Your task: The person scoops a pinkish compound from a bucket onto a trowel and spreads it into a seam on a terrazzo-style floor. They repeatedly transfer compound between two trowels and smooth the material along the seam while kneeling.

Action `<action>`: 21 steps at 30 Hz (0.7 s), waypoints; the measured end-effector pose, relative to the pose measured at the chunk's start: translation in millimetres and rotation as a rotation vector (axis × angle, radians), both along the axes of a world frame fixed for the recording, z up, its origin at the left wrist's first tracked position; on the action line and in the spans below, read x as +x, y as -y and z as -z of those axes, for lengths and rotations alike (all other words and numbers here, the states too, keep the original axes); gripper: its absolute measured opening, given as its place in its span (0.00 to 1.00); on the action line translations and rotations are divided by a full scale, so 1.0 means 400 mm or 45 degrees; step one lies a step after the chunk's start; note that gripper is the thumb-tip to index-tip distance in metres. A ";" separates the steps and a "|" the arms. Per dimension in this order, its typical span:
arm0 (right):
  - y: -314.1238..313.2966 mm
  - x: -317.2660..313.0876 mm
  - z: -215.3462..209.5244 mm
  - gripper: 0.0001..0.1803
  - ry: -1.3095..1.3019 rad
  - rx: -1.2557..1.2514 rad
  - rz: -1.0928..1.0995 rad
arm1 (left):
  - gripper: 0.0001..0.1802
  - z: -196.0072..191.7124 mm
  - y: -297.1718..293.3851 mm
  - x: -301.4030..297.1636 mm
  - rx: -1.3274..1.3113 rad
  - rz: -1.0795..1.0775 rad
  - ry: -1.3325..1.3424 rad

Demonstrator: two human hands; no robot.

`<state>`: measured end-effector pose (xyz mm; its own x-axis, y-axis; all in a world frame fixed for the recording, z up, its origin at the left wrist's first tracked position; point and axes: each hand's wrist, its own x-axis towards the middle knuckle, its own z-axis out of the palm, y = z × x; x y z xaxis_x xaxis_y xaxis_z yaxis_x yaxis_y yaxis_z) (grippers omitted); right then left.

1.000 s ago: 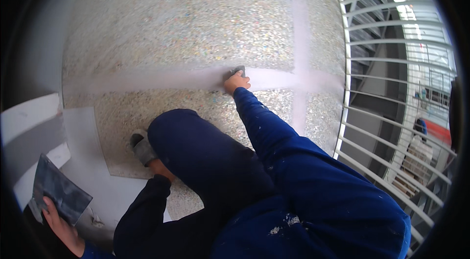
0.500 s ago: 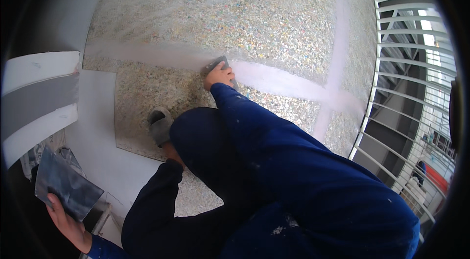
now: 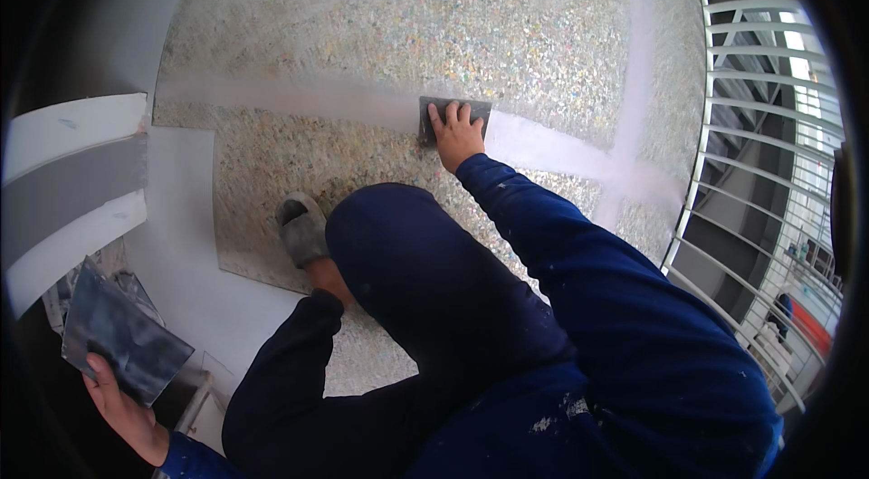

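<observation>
My right hand (image 3: 461, 137) presses a small dark rectangular plate (image 3: 437, 119) onto a speckled, multicoloured sheet (image 3: 543, 17) covering the floor, fingers spread across its top. Beneath the plate runs a pale band (image 3: 543, 143), brighter to its right and duller to its left. A second pale band (image 3: 638, 62) crosses it farther right. At lower left, my left hand (image 3: 125, 411) grips a larger dark grey, smeared flat board (image 3: 127, 334) by its near edge, thumb on its face. Whatever lies under that board is out of sight, as are most of those fingers.
My bent knee (image 3: 389, 216) and grey slipper (image 3: 302, 230) are on the sheet, left of my right arm. White railing bars (image 3: 760, 78) line the right side. White and grey steps or ledges (image 3: 77, 176) stand at left, above some crumpled plastic (image 3: 136, 291).
My right hand has slid the small plate to the right along the pale band and turned it squarer. My right arm and knee shifted right; the left hand with its board barely moved.
</observation>
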<state>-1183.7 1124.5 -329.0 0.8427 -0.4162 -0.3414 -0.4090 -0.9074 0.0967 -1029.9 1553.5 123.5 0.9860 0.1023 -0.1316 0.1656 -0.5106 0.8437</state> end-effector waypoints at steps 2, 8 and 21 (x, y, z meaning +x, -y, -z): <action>-0.011 -0.005 0.009 0.34 0.052 0.043 0.030 | 0.33 0.004 0.002 0.010 -0.012 0.024 -0.029; -0.118 -0.044 0.002 0.35 0.009 0.134 0.110 | 0.33 0.018 0.031 0.034 0.015 0.062 -0.037; 0.268 -0.326 0.058 0.53 -0.088 0.348 1.670 | 0.28 0.009 0.144 0.115 0.331 0.524 0.147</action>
